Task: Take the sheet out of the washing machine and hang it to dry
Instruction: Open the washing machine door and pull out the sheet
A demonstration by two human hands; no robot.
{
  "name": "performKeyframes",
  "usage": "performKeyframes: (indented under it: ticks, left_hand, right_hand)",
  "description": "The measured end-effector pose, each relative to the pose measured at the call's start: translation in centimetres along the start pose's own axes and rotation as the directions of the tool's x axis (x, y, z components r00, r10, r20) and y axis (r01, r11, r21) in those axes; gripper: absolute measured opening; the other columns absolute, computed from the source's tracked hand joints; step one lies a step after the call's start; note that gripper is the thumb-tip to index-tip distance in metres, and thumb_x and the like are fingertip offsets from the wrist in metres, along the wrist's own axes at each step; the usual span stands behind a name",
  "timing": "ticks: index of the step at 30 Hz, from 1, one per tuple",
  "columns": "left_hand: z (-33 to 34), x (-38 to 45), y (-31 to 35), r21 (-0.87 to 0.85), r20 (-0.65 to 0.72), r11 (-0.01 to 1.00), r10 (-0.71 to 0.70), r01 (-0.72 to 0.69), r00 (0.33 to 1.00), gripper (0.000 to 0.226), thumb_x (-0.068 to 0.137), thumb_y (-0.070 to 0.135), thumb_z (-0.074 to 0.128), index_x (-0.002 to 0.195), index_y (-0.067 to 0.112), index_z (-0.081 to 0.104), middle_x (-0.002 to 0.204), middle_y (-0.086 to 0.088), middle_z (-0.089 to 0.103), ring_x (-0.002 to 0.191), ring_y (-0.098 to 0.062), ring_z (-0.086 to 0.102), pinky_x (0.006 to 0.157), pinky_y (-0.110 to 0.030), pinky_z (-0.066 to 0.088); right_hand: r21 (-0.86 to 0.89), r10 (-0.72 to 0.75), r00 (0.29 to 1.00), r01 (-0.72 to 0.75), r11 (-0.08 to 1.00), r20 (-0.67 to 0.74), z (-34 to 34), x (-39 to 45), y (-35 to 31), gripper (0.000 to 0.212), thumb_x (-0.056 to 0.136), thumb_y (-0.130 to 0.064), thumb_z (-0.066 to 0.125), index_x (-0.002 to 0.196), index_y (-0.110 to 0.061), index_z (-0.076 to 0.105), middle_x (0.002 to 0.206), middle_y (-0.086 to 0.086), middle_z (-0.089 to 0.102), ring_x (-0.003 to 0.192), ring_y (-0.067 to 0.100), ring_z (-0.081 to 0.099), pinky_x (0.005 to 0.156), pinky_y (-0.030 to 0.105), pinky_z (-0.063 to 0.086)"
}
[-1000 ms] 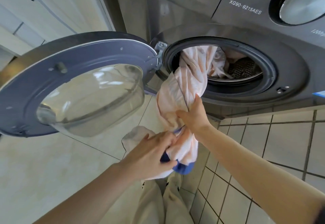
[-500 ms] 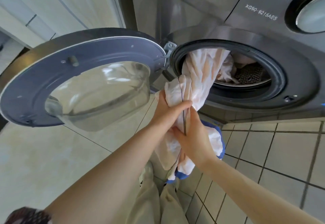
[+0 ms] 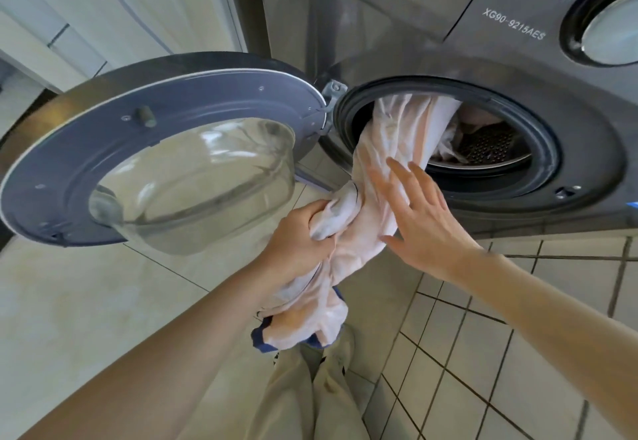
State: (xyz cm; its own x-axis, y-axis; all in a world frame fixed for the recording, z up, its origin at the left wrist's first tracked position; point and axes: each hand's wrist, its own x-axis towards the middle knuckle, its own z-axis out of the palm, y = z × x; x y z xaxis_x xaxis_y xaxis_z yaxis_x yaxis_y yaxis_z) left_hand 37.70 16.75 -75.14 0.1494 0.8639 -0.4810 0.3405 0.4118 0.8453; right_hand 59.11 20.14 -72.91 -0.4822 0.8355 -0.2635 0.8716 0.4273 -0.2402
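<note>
Right now the sheet (image 3: 348, 253) is only partly out of the washing machine (image 3: 431, 42): a pale pink and white rope of cloth runs from inside the drum (image 3: 490, 146), over the lower left lip of the round opening, and down in front of the machine. Its lower end hangs in a bunch showing a dark blue edge, just above the person's light trousers (image 3: 297, 394). More pale cloth lies back in the drum, beside the bare perforated metal at the right.

The left hand (image 3: 297, 236) is clenched around a fold of the sheet just below the opening, fingers wrapped tight into the fabric. The right hand (image 3: 424, 222) is spread wide, fingers splayed, palm against the right side of the hanging cloth; it grips nothing, and whether the palm actually presses the fabric I cannot tell from here.

The machine's door (image 3: 155, 160) stands swung fully open to the left, its domed glass bowl facing up and out, hinged right beside the opening. On the grey front panel above reads "XG90-9215AES" and "Under Wear", with a round dial (image 3: 607, 22) at the upper right. A white-tiled step (image 3: 483, 336) with dark grout runs under the machine at the right, and smooth cream floor (image 3: 69, 301) lies to the left.
</note>
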Motion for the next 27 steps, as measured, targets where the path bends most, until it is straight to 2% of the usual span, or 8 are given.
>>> performKeyframes:
  ticks: [4,6,9,15,18,20,24,27]
  left_hand:
    - [-1.5,-0.8,0.2,-0.016,0.122,1.0,0.026,-0.024,0.992,0.049,0.07,0.012,0.063,0.114,0.034,0.061,0.107,0.011,0.069,0.1,-0.003,0.063,0.086,-0.026,0.053]
    - [-2.2,-1.2,0.3,-0.019,0.166,1.0,0.005,-0.002,0.986,0.046,0.069,0.025,0.069,0.112,0.038,0.061,0.105,0.015,0.069,0.098,0.001,0.063,0.086,-0.024,0.052]
    - [-2.7,-1.7,0.2,-0.045,0.197,0.993,-0.098,0.109,0.976,0.057,0.063,0.05,0.076,0.116,0.048,0.055,0.11,0.025,0.064,0.105,0.005,0.059,0.095,-0.029,0.049]
    - [-1.7,-2.8,-1.0,0.469,0.021,0.883,-0.007,-0.004,1.0,0.086,0.057,0.045,0.074,0.13,0.048,0.029,0.115,0.016,0.049,0.096,-0.015,0.056,0.077,-0.038,0.05]
    - [-1.3,-2.8,-2.2,0.696,-0.043,0.715,0.13,-0.064,0.991,0.064,0.07,0.036,0.065,0.128,0.035,0.039,0.096,0.008,0.056,0.077,-0.022,0.061,0.061,-0.033,0.049]
    - [-1.3,-2.9,-3.0,0.8,-0.059,0.588,0.281,-0.123,0.958,0.055,0.07,0.034,0.064,0.123,0.025,0.051,0.081,0.006,0.06,0.059,-0.024,0.06,0.049,-0.029,0.044]
    - [-1.8,-4.0,-3.8,0.822,-0.016,0.496,0.511,-0.28,0.859,0.035,0.069,0.03,0.062,0.101,0.018,0.064,0.068,0.005,0.057,0.045,-0.021,0.052,0.04,-0.025,0.038]
    - [-2.0,-4.8,-4.1,0.829,-0.005,0.459,0.576,-0.319,0.817,0.02,0.072,0.026,0.057,0.09,0.02,0.065,0.071,0.005,0.057,0.047,-0.02,0.05,0.044,-0.025,0.035]
  right_hand:
    - [-0.18,-0.226,0.961,0.254,0.95,0.161,0.8,2.8,-0.4,0.11,0.072,-0.038,0.074,0.151,-0.034,-0.003,0.159,0.003,0.013,0.146,0.033,0.003,0.114,0.061,0.008]
    - [-0.129,-0.286,0.943,0.309,0.942,0.168,1.3,3.5,-1.0,0.09,0.074,-0.024,0.071,0.148,-0.027,0.02,0.147,0.003,0.04,0.142,0.026,0.027,0.112,0.063,0.009]
    - [-0.175,-0.322,0.945,0.326,0.929,0.053,1.9,4.2,-1.6,0.049,0.069,-0.008,0.064,0.116,-0.016,0.058,0.097,0.0,0.07,0.094,0.026,0.067,0.104,0.066,0.027]
    - [-0.192,-0.305,0.949,0.284,0.939,-0.086,2.9,4.7,-2.5,0.024,0.064,-0.002,0.062,0.086,-0.012,0.063,0.056,-0.003,0.059,0.047,0.028,0.054,0.09,0.055,0.045]
    - [-0.159,-0.326,0.937,0.305,0.939,-0.126,3.6,4.2,-2.2,0.028,0.065,-0.003,0.067,0.091,-0.013,0.064,0.068,0.0,0.064,0.063,0.027,0.062,0.091,0.054,0.047]
    - [-0.094,-0.376,0.923,0.369,0.925,-0.077,4.0,3.7,-1.4,0.04,0.072,-0.02,0.073,0.11,-0.017,0.061,0.098,0.002,0.067,0.097,0.025,0.063,0.102,0.053,0.04]
    - [-0.151,-0.356,0.906,0.394,0.907,0.228,3.7,3.7,-0.1,0.097,0.068,-0.078,0.051,0.147,-0.027,0.027,0.151,-0.001,0.032,0.144,0.031,0.017,0.116,0.054,0.006]
    - [-0.283,-0.284,0.88,0.404,0.87,0.381,3.9,5.0,1.4,0.111,0.063,-0.071,0.064,0.149,-0.038,0.004,0.158,-0.006,0.008,0.145,0.035,-0.002,0.114,0.057,-0.002]
